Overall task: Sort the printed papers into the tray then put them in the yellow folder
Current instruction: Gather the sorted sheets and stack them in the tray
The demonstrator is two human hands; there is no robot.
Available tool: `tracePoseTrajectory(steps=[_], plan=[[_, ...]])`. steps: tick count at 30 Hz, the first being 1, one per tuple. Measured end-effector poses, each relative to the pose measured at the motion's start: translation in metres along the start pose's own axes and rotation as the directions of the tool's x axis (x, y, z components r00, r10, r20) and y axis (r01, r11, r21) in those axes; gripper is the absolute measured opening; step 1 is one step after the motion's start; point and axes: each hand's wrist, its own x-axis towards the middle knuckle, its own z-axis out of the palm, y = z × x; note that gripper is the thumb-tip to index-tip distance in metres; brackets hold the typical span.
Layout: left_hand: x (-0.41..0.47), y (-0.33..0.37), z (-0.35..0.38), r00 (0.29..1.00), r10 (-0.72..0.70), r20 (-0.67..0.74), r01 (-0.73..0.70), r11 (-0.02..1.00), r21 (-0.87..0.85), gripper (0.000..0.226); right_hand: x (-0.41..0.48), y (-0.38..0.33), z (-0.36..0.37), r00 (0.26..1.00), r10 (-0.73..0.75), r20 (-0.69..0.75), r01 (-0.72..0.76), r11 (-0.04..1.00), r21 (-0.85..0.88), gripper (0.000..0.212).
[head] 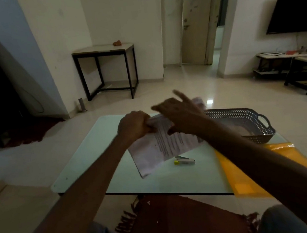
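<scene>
Gripping the papers by one edge in curled fingers, the left hand held them over the counter, beside the tray; the blurred right hand spread its fingers over them, grip unclear. Held one-sided, loose sheets might slip and scatter.

We've got the papers over the middle of the table, the stapler on it just in front of them. At the far right corner sits the tray; the folder lies before it along the right edge, overhanging the near edge.
</scene>
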Motion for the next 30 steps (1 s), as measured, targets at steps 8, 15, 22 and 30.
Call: tracePoseTrajectory(steps=[8, 15, 22, 30], plan=[[0.006, 0.007, -0.036, 0.894, 0.310, -0.322, -0.242, 0.941, 0.235, 0.022, 0.020, 0.012, -0.017, 0.969, 0.148, 0.198, -0.216, 0.897, 0.386, 0.024], [-0.065, -0.029, 0.058, 0.806, -0.592, 0.019, 0.349, 0.450, -0.822, 0.115, -0.055, 0.009, 0.050, 0.804, 0.510, 0.306, -0.361, 0.009, 0.933, 0.030], [-0.077, -0.001, 0.108, 0.892, -0.397, 0.214, 0.253, 0.048, -0.966, 0.034, -0.074, -0.044, 0.086, 0.702, 0.625, 0.341, -0.158, -0.329, 0.931, 0.028], [-0.084, -0.003, 0.150, 0.912, -0.399, 0.091, 0.233, 0.323, -0.917, 0.051, -0.097, -0.077, 0.136, 0.606, 0.696, 0.386, -0.096, -0.417, 0.904, 0.025]])
